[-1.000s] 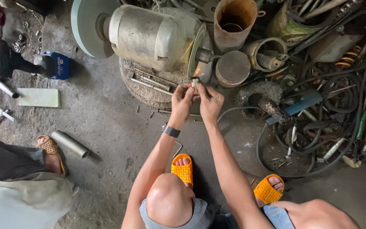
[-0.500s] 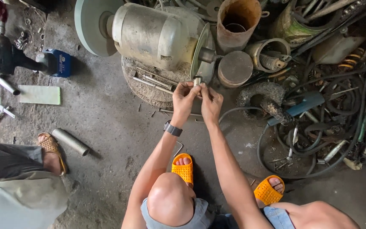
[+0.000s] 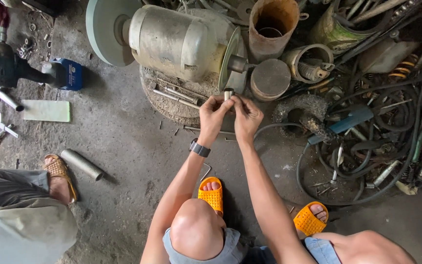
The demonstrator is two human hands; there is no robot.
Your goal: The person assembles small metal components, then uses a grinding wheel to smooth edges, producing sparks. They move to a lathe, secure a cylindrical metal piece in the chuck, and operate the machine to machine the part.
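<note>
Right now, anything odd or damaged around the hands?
Mostly clutter. Both hands, left hand and right hand, pinch a small metal sleeve beside the bench grinder. Loose bolts lie on its base, a metal tube lies on the floor, and a rusty pipe stands behind.

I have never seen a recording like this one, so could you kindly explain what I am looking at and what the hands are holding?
The picture comes from a camera worn on a person's head, looking straight down, so you see their knees, their orange sandals and both bare arms. The person squats on a dirty concrete floor. The left hand, with a dark wristwatch, and the right hand together hold a small metal cylinder up near a bench grinder with a disc at each end. To the right lie tangled cables and hoses and a rusty pipe. To the left are a power tool, a pale green flat block, a short metal tube and another person's sandalled foot.
</note>
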